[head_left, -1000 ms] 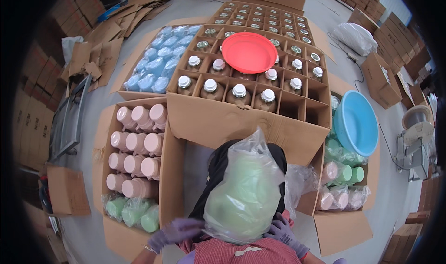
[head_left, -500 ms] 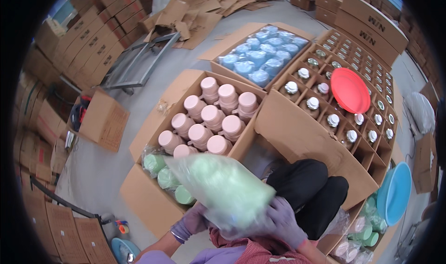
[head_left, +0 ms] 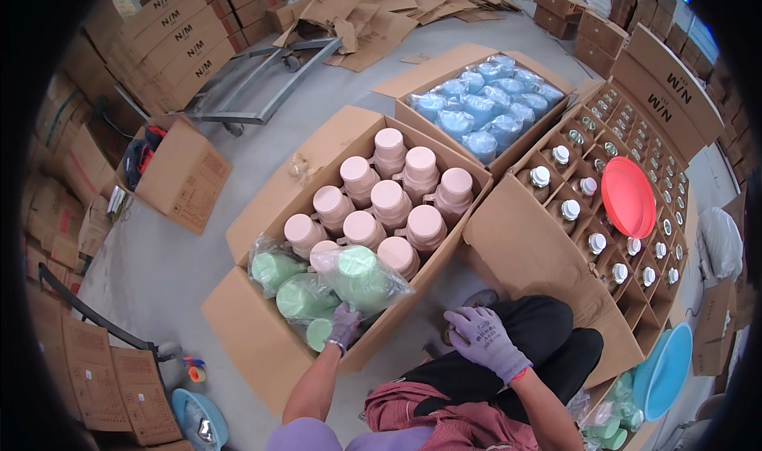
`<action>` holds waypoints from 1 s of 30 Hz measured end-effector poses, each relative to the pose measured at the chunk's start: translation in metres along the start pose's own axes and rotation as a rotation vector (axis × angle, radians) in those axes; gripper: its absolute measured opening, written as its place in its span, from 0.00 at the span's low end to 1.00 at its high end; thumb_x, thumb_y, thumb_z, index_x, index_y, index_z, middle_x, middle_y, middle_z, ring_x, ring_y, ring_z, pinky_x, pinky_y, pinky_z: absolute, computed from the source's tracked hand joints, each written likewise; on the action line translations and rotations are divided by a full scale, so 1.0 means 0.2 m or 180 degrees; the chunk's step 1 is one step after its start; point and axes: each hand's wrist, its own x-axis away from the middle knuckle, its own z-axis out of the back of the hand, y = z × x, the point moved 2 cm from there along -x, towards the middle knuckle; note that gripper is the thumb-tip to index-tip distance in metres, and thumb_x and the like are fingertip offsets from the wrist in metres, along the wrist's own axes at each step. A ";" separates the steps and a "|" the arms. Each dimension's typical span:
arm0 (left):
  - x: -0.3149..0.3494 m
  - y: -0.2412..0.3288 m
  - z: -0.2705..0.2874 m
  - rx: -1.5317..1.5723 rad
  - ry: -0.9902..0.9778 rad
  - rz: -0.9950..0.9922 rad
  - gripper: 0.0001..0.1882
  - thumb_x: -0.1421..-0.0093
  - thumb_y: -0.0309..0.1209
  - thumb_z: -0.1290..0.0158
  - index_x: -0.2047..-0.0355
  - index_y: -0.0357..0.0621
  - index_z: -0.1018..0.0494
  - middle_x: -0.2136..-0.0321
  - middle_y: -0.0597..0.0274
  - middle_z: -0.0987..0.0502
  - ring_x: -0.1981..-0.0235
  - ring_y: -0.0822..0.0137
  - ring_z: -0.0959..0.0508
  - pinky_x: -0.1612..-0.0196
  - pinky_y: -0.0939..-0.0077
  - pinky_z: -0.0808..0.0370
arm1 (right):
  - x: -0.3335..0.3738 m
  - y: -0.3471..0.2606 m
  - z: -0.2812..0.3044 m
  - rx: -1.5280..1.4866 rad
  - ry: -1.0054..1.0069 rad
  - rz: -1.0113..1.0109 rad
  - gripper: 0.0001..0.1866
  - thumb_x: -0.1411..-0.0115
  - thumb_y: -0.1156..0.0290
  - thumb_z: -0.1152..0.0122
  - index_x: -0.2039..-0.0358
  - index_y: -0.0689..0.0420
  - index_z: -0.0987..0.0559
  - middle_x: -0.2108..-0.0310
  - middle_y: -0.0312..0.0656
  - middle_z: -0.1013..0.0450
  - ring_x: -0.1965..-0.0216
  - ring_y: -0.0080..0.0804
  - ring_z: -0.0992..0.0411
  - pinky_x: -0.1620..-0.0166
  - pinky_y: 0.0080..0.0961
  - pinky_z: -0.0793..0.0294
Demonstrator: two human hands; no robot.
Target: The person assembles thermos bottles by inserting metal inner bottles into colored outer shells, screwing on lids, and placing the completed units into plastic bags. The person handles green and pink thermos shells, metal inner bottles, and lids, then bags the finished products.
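Note:
My left hand (head_left: 344,326), in a grey-purple glove, is closed on the lower end of a pale green thermos jug (head_left: 361,280) in a clear plastic bag. This jug is in the near end of an open carton (head_left: 262,194), beside other bagged green jugs (head_left: 276,270). Its top leans against pink thermos jugs (head_left: 390,203), which stand in rows in the same carton with their lids up. Over my bent knee hangs my gloved right hand (head_left: 486,341); it holds nothing and its fingers are partly spread.
Behind stands a carton of blue bagged jugs (head_left: 480,106). At right, a divided carton (head_left: 556,193) holds silvery-topped bottles, with a red plate (head_left: 628,198) on them. A blue basin (head_left: 667,371) sits at lower right. A metal trolley (head_left: 266,94) and flattened cardboard (head_left: 381,18) lie farther back.
The bagged green jug has gone from both hands at my lap into the near end of the carton. My right hand has let go and moved to my knee.

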 end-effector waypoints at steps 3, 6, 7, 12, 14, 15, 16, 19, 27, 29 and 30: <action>-0.13 -0.23 -0.19 -0.0339 -0.0141 0.0263 0.20 0.50 0.34 0.41 0.59 0.34 0.23 0.66 0.44 0.19 0.63 0.52 0.18 0.56 0.59 0.24 | 0.03 0.00 0.03 0.0102 -0.0028 -0.0033 0.18 0.39 0.60 0.42 0.50 0.50 0.22 0.54 0.43 0.25 0.53 0.44 0.26 0.46 0.43 0.30; -0.12 -0.27 -0.24 0.0143 -0.1509 -0.0120 0.17 0.48 0.34 0.40 0.59 0.40 0.20 0.59 0.44 0.18 0.57 0.45 0.19 0.56 0.61 0.24 | 0.04 -0.01 0.01 0.0380 -0.0253 -0.0021 0.16 0.40 0.61 0.41 0.52 0.50 0.21 0.55 0.43 0.25 0.54 0.43 0.26 0.45 0.42 0.30; -0.14 -0.23 -0.19 -0.0781 -0.2017 -0.0753 0.14 0.45 0.33 0.43 0.60 0.42 0.19 0.60 0.46 0.17 0.59 0.46 0.19 0.56 0.60 0.24 | 0.05 -0.01 0.01 0.0421 -0.0330 -0.0003 0.16 0.40 0.61 0.41 0.53 0.50 0.21 0.56 0.42 0.25 0.54 0.43 0.26 0.45 0.42 0.30; -0.25 0.31 0.30 -0.1233 -0.3492 -0.1274 0.12 0.41 0.41 0.46 0.65 0.49 0.18 0.67 0.50 0.18 0.66 0.48 0.20 0.59 0.54 0.24 | 0.08 0.02 0.03 0.0365 -0.0294 -0.0144 0.14 0.41 0.60 0.40 0.55 0.49 0.21 0.58 0.41 0.24 0.56 0.43 0.25 0.45 0.42 0.30; -0.43 0.38 0.43 -0.2414 -0.1517 -0.1567 0.16 0.45 0.47 0.41 0.64 0.50 0.19 0.69 0.54 0.18 0.65 0.48 0.19 0.58 0.55 0.22 | 0.06 0.02 0.01 0.0437 -0.0266 -0.0106 0.14 0.41 0.60 0.40 0.55 0.49 0.21 0.58 0.41 0.24 0.56 0.43 0.25 0.45 0.42 0.30; -0.51 0.50 0.50 -0.2302 -0.0734 -0.0505 0.18 0.45 0.47 0.40 0.60 0.51 0.20 0.67 0.53 0.19 0.63 0.47 0.19 0.56 0.56 0.21 | 0.05 0.03 0.00 0.0486 -0.0296 -0.0134 0.14 0.41 0.60 0.40 0.55 0.49 0.21 0.58 0.41 0.24 0.56 0.43 0.25 0.45 0.42 0.30; -0.55 0.50 0.46 -0.2243 -0.0075 -0.0674 0.23 0.47 0.49 0.38 0.56 0.50 0.22 0.62 0.51 0.21 0.59 0.46 0.20 0.54 0.55 0.21 | 0.05 0.03 -0.02 0.0535 -0.0322 -0.0170 0.15 0.41 0.60 0.40 0.55 0.49 0.21 0.58 0.41 0.24 0.56 0.42 0.25 0.45 0.42 0.30; -0.65 0.43 0.38 -0.2201 0.1010 -0.0592 0.36 0.52 0.53 0.35 0.46 0.49 0.29 0.51 0.45 0.27 0.50 0.45 0.24 0.50 0.52 0.22 | -0.02 0.00 -0.03 0.0415 -0.0498 -0.0189 0.16 0.41 0.60 0.40 0.54 0.50 0.21 0.56 0.43 0.24 0.54 0.43 0.26 0.43 0.42 0.31; -0.24 0.83 0.69 -0.1279 0.0841 -0.0554 0.47 0.60 0.47 0.32 0.41 0.40 0.35 0.44 0.42 0.33 0.42 0.41 0.33 0.39 0.53 0.33 | -0.13 -0.04 0.08 -0.0898 0.0083 -0.0671 0.27 0.40 0.61 0.38 0.41 0.53 0.28 0.47 0.49 0.28 0.47 0.48 0.28 0.40 0.42 0.32; 0.08 1.05 0.82 -0.1196 0.1137 -0.0968 0.46 0.59 0.42 0.32 0.40 0.38 0.35 0.45 0.41 0.34 0.43 0.41 0.32 0.39 0.54 0.33 | -0.24 -0.13 0.06 -0.0977 0.0737 -0.0382 0.33 0.39 0.60 0.37 0.35 0.54 0.34 0.42 0.52 0.32 0.43 0.49 0.31 0.38 0.41 0.33; 0.19 1.11 0.86 -0.0977 0.1277 -0.1362 0.45 0.59 0.38 0.32 0.40 0.38 0.36 0.45 0.43 0.34 0.43 0.43 0.32 0.39 0.54 0.33 | -0.30 -0.17 0.06 -0.1303 0.0881 -0.0536 0.35 0.39 0.60 0.37 0.33 0.54 0.37 0.40 0.52 0.34 0.41 0.48 0.32 0.38 0.40 0.33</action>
